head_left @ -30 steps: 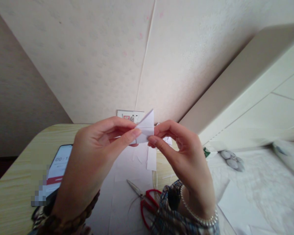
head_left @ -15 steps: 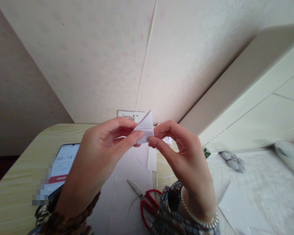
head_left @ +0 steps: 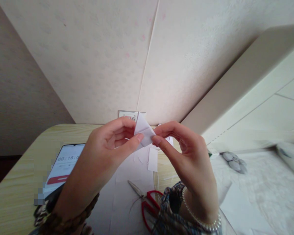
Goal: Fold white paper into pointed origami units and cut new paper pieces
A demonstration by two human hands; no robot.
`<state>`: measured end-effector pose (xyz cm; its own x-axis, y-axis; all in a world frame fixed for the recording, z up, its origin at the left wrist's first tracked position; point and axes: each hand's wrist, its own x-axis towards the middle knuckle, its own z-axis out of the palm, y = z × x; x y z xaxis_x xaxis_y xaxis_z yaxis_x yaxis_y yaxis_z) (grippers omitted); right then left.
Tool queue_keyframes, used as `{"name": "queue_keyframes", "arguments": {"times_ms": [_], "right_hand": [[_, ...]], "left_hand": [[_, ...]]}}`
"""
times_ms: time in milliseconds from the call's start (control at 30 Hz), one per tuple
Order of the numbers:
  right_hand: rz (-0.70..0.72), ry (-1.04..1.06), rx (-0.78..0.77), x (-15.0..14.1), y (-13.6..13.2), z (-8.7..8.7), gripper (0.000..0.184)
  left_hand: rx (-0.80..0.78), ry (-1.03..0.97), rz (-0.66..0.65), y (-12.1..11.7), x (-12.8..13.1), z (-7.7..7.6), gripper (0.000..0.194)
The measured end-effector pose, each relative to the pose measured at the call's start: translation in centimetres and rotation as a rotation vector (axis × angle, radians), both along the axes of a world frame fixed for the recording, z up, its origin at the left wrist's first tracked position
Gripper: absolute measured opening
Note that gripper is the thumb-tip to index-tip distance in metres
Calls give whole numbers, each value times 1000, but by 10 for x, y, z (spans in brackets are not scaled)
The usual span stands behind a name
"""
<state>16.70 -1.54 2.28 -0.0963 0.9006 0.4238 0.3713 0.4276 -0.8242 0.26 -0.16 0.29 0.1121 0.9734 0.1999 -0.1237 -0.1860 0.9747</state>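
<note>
A small folded piece of white paper [head_left: 145, 130] with a pointed top is held up between both hands, above the table. My left hand [head_left: 110, 143] pinches its left side, thumb across the front and fingers behind. At the paper's right corner, the thumb and forefinger of my right hand [head_left: 186, 147] are closed on it. Below lie red-handled scissors [head_left: 144, 195], their blades pointing away to the upper left, on a large white sheet [head_left: 127, 182]. A narrow white paper strip [head_left: 153, 160] rests near that sheet's right edge.
A phone [head_left: 63, 164] showing a timer lies on the wooden table [head_left: 17, 173], left of my forearm. A wall socket [head_left: 123, 113] sits behind my hands. To the right are a white paper sheet [head_left: 242, 209] and a grey flower-shaped object [head_left: 234, 162] on a pale cloth.
The folded paper has turned anticlockwise, its point swinging from the right to the left. Both hands keep their pinch on it. The view has shifted slightly.
</note>
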Motion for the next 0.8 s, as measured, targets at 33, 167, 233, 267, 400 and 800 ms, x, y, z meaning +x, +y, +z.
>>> {"name": "queue_keyframes", "arguments": {"times_ms": [33, 167, 233, 267, 400, 800], "right_hand": [[-5, 1, 5, 0, 0, 0, 6], [-13, 34, 6, 0, 1, -1, 5], [-11, 60, -10, 1, 1, -1, 4], [-11, 70, -17, 1, 1, -1, 4], [-24, 73, -28, 3, -1, 1, 10], [-5, -200, 125, 2, -4, 4, 15]], "left_hand": [[-2, 16, -22, 0, -1, 0, 2], [-28, 54, -68, 1, -3, 0, 8], [-21, 48, -61, 0, -2, 2, 10], [-15, 46, -51, -1, -2, 3, 10], [-7, 45, -36, -5, 0, 5, 5], [53, 150, -29, -2, -7, 9, 8]]}}
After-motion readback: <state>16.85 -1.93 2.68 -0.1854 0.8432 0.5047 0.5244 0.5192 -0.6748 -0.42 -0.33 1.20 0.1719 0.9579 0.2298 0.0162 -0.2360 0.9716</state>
